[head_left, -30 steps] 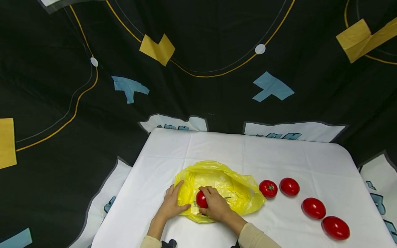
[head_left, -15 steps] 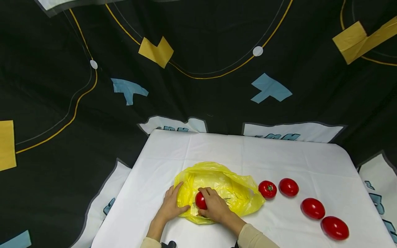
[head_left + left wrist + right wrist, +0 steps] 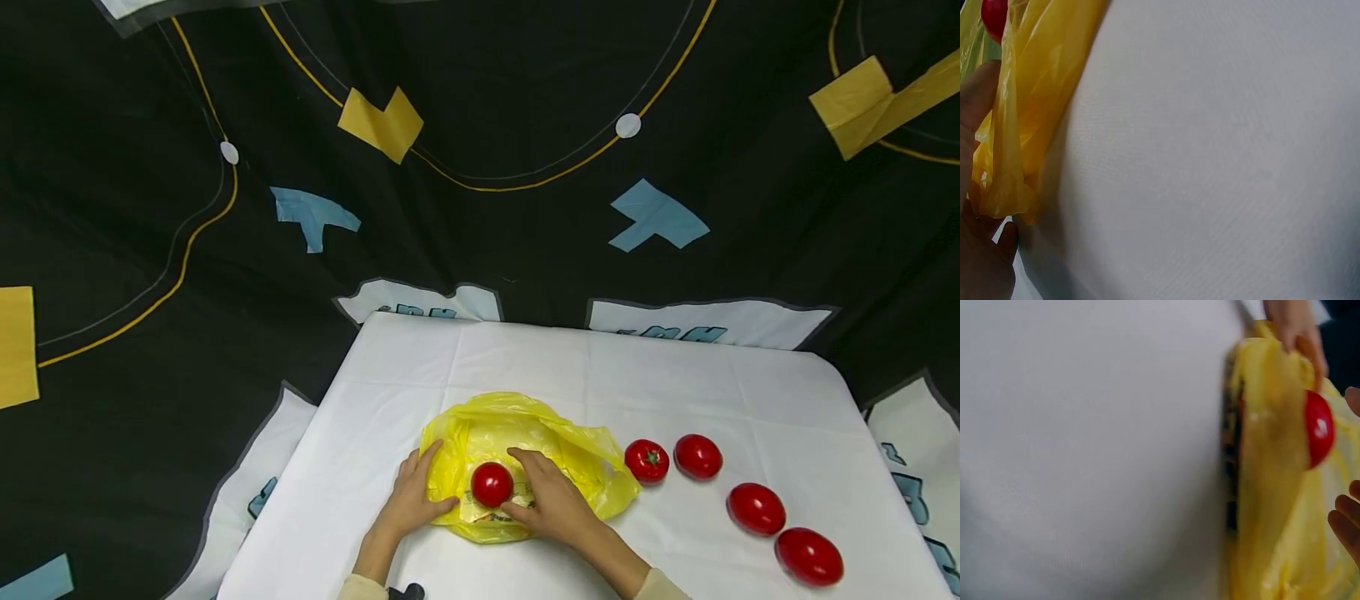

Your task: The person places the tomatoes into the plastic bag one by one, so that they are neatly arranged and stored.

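A red tomato [image 3: 492, 484] lies inside the spread mouth of a yellow plastic bag [image 3: 510, 407] on the white table. At the bag's left side, my left hand [image 3: 413, 490] grips the edge, thumb towards the inside. The left wrist view shows the yellow film [image 3: 1054, 69] running between that thumb and the fingers. My right hand [image 3: 551, 500] is over the bag, just right of the tomato, its fingers spread and holding nothing. In the right wrist view a gap separates its fingertips [image 3: 1344, 515] from the tomato [image 3: 1319, 430].
Right of the bag, several more red tomatoes lie on the table [image 3: 525, 358]. The nearest tomato [image 3: 647, 462], with a green stem mark, sits against the bag's right end; the farthest tomato [image 3: 809, 556] is at the front right. A black patterned cloth [image 3: 480, 250] hangs behind.
My right hand has let go of the tomato and drawn back to the right, its fingers opening. The tomato now sits by itself in the bag. My left hand has stayed put.
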### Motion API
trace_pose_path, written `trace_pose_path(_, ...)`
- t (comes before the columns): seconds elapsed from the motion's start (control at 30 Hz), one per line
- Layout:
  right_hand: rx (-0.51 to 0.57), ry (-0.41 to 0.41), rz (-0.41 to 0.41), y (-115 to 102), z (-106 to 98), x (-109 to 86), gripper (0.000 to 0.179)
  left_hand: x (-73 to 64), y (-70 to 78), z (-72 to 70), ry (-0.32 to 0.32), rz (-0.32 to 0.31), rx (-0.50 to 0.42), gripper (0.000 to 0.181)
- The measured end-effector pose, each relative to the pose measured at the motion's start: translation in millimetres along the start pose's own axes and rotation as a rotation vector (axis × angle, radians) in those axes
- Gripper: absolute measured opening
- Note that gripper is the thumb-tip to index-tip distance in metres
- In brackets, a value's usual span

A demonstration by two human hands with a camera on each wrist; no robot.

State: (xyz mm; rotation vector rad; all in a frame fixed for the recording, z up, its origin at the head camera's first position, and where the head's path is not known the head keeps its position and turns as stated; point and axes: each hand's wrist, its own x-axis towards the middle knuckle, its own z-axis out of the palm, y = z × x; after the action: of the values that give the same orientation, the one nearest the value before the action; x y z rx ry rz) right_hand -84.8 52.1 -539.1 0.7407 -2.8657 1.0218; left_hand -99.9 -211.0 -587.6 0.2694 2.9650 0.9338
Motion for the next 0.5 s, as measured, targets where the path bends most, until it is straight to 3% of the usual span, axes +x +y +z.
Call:
trace_pose_path(0.17, 0.050, 0.052, 0.031, -2, -26, -18.0, 0.073, -0.1, -1.5, -0.4, -0.020, -0.026, -0.011, 0.098)
trace_pose_path(0.3, 0.091, 0.100, 0.104, 1, -49, -36.3, 0.070, -1.4, -1.9, -0.6, -0.027, -0.023, -0.007, 0.098)
trace_pose_path(0.5, -0.004, 0.218, 0.280, 29, -87, -79.0, 0.072, -3.7, -1.8, -0.9, -0.025, -0.012, -0.005, 0.099)
